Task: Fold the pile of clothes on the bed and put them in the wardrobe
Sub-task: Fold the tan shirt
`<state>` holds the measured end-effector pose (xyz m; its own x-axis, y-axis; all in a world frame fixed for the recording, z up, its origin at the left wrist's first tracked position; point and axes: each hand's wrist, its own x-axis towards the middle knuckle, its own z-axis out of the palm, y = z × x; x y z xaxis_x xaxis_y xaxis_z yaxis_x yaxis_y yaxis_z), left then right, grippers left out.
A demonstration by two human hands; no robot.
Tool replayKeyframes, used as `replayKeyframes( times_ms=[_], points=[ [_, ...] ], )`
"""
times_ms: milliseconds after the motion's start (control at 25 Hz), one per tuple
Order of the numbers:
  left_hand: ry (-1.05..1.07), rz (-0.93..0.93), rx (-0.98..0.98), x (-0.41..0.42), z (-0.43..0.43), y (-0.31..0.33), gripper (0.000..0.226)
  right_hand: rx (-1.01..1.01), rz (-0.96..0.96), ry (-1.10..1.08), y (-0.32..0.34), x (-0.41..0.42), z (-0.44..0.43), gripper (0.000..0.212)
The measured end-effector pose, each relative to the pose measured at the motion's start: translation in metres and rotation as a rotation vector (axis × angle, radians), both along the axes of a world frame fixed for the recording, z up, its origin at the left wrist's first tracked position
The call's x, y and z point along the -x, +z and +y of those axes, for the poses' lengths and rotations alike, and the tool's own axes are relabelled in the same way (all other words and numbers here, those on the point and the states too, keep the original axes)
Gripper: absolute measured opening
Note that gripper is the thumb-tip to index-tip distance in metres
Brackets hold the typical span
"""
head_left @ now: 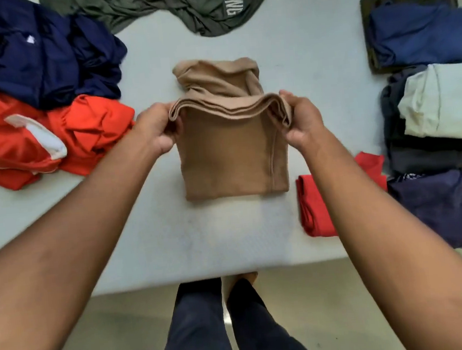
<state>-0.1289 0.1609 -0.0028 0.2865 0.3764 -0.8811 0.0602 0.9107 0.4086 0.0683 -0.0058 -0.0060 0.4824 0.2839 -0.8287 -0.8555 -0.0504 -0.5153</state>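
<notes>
Tan shirt [231, 158] half folded on bed [224, 237], centre of frame.
Left hand [155, 129] pinches left end of its raised folded edge, right hand [301, 119] the right end; unfolded clothes [40, 88] upper left, folded stacks [427, 101] at right edge.

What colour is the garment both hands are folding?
The garment is tan; head view.
</notes>
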Motion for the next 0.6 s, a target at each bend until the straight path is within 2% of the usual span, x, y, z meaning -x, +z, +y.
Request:
replayKeyframes(
  times_ms=[80, 120, 200, 280, 320, 360, 440, 520, 600],
  points=[
    [-0.004, -0.029, -0.073, -0.024, 0.037, -0.014, 0.023, -0.065, -0.014, -0.015, -0.009, -0.026, 0.026, 0.014],
    [-0.063, -0.032, -0.113, -0.033, 0.05, -0.022, 0.022, -0.069, -0.031, -0.001, -0.016, -0.036, 0.034, 0.021],
    [-0.324, 0.089, -0.26, -0.041, 0.065, -0.044, 0.04, 0.046, -0.112, 0.112, -0.038, -0.045, 0.041, 0.036],
    [-0.493, 0.37, -0.569, -0.032, 0.058, -0.074, 0.051, 0.326, -0.424, 0.278, -0.06, -0.036, 0.033, 0.034],
    [-0.48, 0.471, -0.74, -0.023, 0.048, -0.086, 0.049, 0.454, -0.635, 0.36, -0.069, -0.026, 0.025, 0.031],
    [-0.455, 0.496, -0.881, -0.01, 0.033, -0.094, 0.044, 0.52, -0.812, 0.439, -0.075, -0.013, 0.013, 0.029],
    [-0.539, 0.414, -1.165, 0.018, -0.004, -0.1, 0.033, 0.488, -1.027, 0.646, -0.079, 0.025, -0.017, 0.026],
    [-0.877, 0.308, -1.395, 0.048, -0.044, -0.098, 0.038, 0.405, -1.208, 0.974, -0.081, 0.063, -0.052, 0.035],
    [-1.27, 0.229, -1.501, 0.076, -0.08, -0.101, 0.055, 0.389, -1.36, 1.31, -0.088, 0.09, -0.086, 0.059]
  ],
)
